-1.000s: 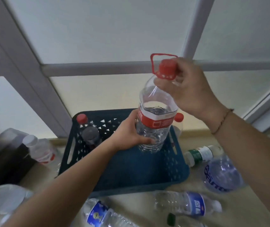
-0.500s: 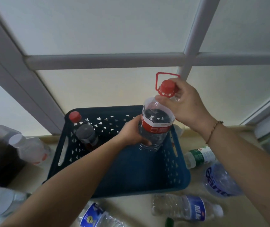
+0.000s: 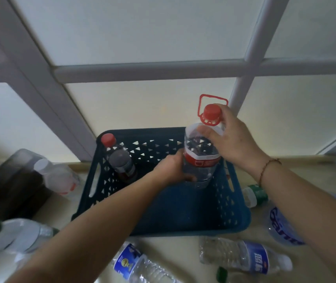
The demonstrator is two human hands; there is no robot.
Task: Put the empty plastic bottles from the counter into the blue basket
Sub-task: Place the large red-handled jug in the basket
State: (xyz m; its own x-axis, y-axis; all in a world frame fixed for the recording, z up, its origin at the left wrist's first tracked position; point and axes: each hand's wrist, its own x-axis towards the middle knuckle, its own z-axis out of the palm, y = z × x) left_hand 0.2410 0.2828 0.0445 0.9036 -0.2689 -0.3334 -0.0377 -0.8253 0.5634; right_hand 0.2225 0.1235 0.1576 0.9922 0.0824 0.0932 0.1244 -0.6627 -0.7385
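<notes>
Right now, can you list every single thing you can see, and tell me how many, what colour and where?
Basket: 1, blue, on counter.
Big bottle: 1, clear, red cap, lower part inside basket, held upright.
Dark bottle: 1, red cap, basket's far left corner.
Loose bottles: at least 6, mostly clear, on counter around basket.
Dark box: 1, far left.
Left hand: grips big bottle's lower body.
Right hand: grips its neck.
</notes>
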